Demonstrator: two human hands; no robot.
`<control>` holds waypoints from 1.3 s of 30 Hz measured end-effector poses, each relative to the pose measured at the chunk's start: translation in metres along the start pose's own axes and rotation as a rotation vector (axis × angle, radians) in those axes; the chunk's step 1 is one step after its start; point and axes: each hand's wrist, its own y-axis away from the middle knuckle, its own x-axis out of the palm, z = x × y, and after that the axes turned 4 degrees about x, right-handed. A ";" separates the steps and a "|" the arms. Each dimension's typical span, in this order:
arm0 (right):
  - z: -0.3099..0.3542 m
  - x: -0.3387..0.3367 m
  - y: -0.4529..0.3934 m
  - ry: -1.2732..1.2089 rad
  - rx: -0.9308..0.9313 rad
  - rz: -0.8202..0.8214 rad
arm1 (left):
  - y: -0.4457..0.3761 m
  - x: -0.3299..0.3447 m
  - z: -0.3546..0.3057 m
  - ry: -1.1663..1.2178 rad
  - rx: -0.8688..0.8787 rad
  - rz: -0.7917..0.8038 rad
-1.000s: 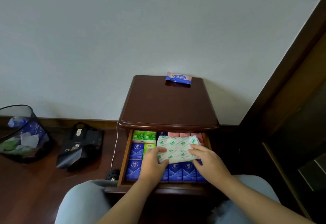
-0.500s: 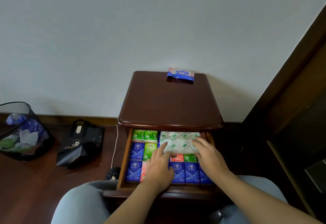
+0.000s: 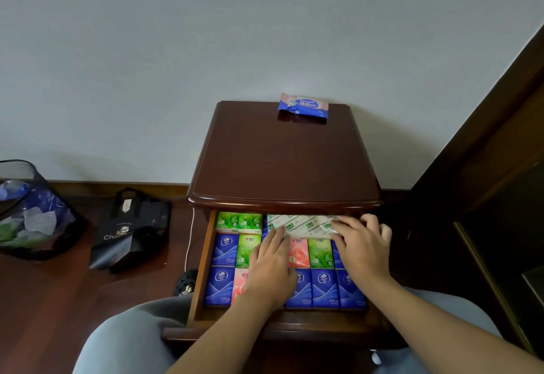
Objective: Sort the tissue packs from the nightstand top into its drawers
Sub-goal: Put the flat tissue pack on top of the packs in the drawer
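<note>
1. Both hands are down in the open drawer (image 3: 203, 258) of the nightstand (image 3: 282, 161), working a large white pack (image 3: 303, 223) with green marks into the far right corner, on top of the small packs.
2. The left hand (image 3: 272, 267) lies flat, fingers spread, fingertips pressing the pack's near left edge; it grasps nothing.
3. The right hand (image 3: 360, 244) lies over the pack's right end, fingers curved over it. Whether it grips or only presses cannot be told.
4. To do this well, the person should push it flat and fully back under the tabletop lip, so the drawer can shut without snagging.
5. One blue and pink pack (image 3: 303, 107) waits at the far edge of the top, by the wall. It looks like the last one.
</note>
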 end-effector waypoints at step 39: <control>0.046 -0.015 -0.129 -0.208 -0.017 0.307 | -0.099 -0.091 0.013 -0.261 -0.168 -0.086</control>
